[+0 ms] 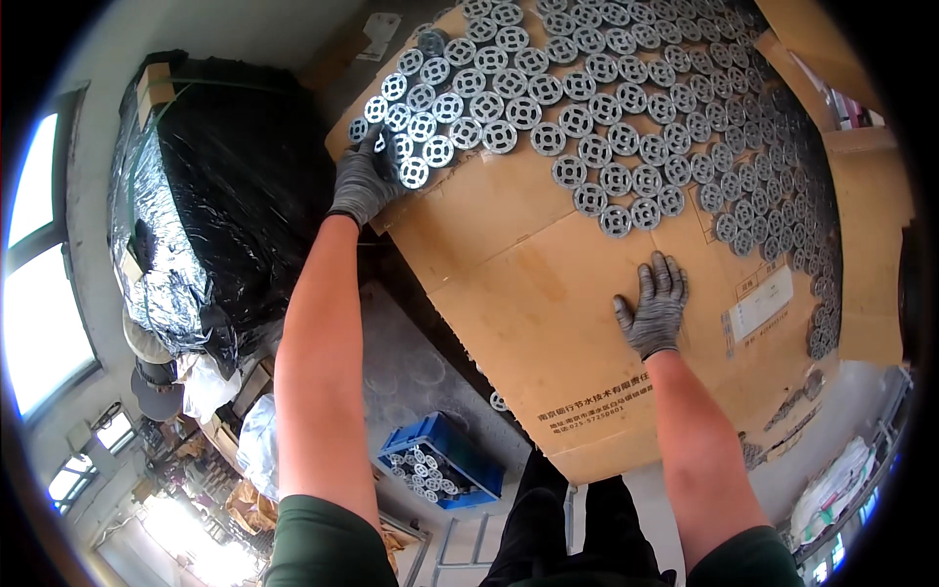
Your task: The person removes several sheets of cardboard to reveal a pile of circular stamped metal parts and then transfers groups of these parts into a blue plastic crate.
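Many round grey metal discs (499, 136), each with slots around a central opening, lie flat in rows on a cardboard sheet (509, 284). At the left edge of these rows is my left hand (364, 184), in a grey glove. Its fingers are closed around a metal disc (380, 146) that shows only in part between them, with neighbouring discs close beside. My right hand (657, 311), gloved the same way, rests palm down on bare cardboard below the discs. Its fingers are stretched out and it holds nothing.
Below the sheet's left edge, a blue crate (455, 460) holds more discs. A tall stack wrapped in black plastic film (245, 196) stands at the left. Cardboard boxes (871, 245) border the right side. A white sack (831, 494) lies at the lower right.
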`<state>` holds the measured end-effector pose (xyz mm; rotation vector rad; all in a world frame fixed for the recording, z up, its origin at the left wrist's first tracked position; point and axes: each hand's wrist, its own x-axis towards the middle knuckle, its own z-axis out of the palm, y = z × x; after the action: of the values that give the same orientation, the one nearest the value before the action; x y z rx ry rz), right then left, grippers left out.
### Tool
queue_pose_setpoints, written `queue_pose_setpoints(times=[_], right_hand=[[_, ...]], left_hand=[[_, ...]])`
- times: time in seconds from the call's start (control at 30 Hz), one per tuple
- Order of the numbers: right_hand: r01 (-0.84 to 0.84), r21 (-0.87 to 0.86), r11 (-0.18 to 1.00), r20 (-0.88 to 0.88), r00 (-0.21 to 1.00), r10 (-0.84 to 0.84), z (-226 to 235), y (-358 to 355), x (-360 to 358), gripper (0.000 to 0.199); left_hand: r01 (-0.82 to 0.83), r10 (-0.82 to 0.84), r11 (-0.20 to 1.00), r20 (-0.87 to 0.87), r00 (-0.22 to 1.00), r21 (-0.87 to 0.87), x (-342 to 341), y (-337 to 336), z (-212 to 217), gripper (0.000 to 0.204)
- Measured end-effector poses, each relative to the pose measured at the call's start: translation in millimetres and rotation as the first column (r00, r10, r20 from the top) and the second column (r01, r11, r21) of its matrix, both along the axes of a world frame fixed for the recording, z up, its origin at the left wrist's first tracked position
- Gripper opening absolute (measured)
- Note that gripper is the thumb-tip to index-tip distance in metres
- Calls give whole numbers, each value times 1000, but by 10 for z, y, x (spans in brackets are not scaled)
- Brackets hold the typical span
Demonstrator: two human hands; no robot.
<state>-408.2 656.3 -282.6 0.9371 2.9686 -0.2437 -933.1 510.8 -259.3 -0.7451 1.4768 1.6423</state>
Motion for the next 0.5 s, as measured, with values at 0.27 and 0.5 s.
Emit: queue_pose_setpoints(times=[0.27,0.5], right_hand=[[1,-20,1000,20,1000,-1,-18,-11,-10,73],[-2,-22,1000,-4,1000,2,-31,-20,-14,73]], left_hand=[[470,-877,471,-338,342,-746,92,-146,311,80],[34,-983,50,-55,-175,-998,291,-298,742,83]])
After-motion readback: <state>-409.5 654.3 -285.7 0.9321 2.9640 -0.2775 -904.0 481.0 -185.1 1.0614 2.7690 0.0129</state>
